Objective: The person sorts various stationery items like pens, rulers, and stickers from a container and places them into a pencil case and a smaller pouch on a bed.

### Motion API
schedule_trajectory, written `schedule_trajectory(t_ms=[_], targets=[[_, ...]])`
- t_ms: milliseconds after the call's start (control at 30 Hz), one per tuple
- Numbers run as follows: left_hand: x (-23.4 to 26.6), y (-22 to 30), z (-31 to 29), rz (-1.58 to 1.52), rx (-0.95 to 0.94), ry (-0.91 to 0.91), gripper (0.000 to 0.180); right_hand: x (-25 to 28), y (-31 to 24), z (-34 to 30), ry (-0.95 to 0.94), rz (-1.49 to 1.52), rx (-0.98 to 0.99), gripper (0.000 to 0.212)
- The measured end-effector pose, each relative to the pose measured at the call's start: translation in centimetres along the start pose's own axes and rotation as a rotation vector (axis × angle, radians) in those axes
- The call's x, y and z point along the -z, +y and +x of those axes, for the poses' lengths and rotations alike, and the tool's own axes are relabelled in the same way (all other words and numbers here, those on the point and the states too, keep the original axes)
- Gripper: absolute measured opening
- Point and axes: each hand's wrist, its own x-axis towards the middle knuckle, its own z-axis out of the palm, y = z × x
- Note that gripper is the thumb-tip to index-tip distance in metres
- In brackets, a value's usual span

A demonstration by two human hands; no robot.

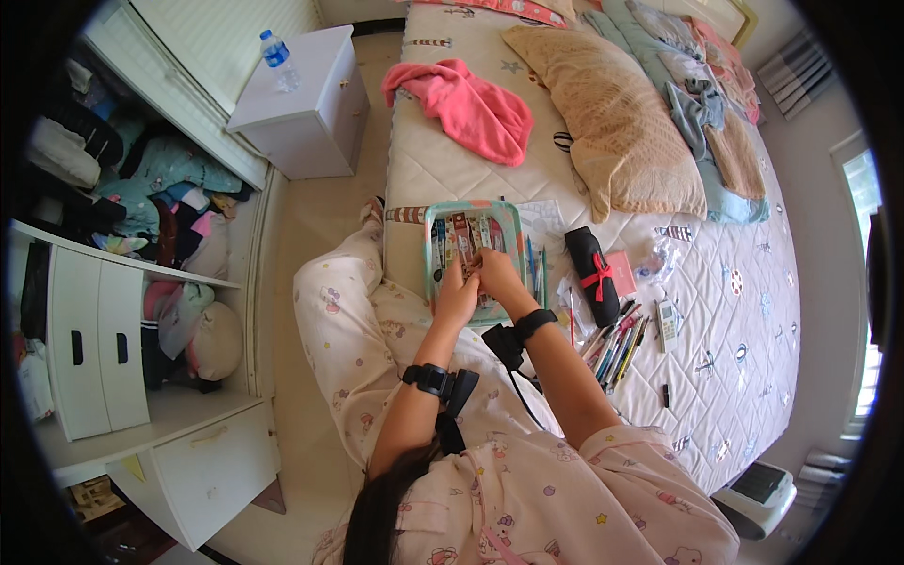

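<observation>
Both my hands meet over a mint-coloured rectangular basket (517,235) on the bed's edge. Several slim stationery items, seemingly pens in printed packets (460,229), lie inside it. My left hand (459,294) has its fingers curled together against my right hand (499,275), which is also closed. A small item seems pinched between them, but the fingers hide what it is. Right of the basket, several blue pens (536,268) lie beside a black roll-up case (584,259) tied with red ribbon. A bunch of loose pens and pencils (620,350) spreads below the case.
A pink notepad (620,273), a crumpled clear bag (658,258) and a white calculator-like device (669,322) lie farther right. A pink cloth (480,108) and tan pillow (612,127) occupy the far bed. Left stand a white nightstand (292,122) with a water bottle (277,56) and an open wardrobe.
</observation>
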Motion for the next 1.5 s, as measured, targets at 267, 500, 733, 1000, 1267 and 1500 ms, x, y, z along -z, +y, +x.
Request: schedule_trajectory(t_ms=[267, 500, 733, 1000, 1267, 1500], targets=[[0.6, -1.8, 1.2, 0.365, -0.176, -0.017, 0.036, -1.2, -1.2, -0.2, 0.092, -0.046, 0.007, 0.021], [0.8, -0.4, 0.5, 0.709, -0.302, -0.083, 0.034, -1.2, -0.7, 0.7, 0.090, -0.069, 0.008, 0.021], [0.4, -2.4, 0.8, 0.951, -0.457, -0.015, 0.040, -1.1, -0.3, 1.1, 0.069, -0.135, 0.056, 0.024], [-0.4, -4.1, 1.0, 1.025, -0.449, -0.132, 0.054, 0.1, -1.4, -0.7, 0.155, 0.001, 0.122, 0.021], [-0.6, -4.0, 2.3, 1.002, -0.345, -0.311, 0.054, 0.5, -1.6, -3.3, 0.051, -0.162, 0.156, 0.022], [-0.3, -4.3, 3.0, 1.022, -0.353, -0.364, 0.050, 1.8, -3.3, -5.0, 0.073, -0.112, 0.224, 0.020]])
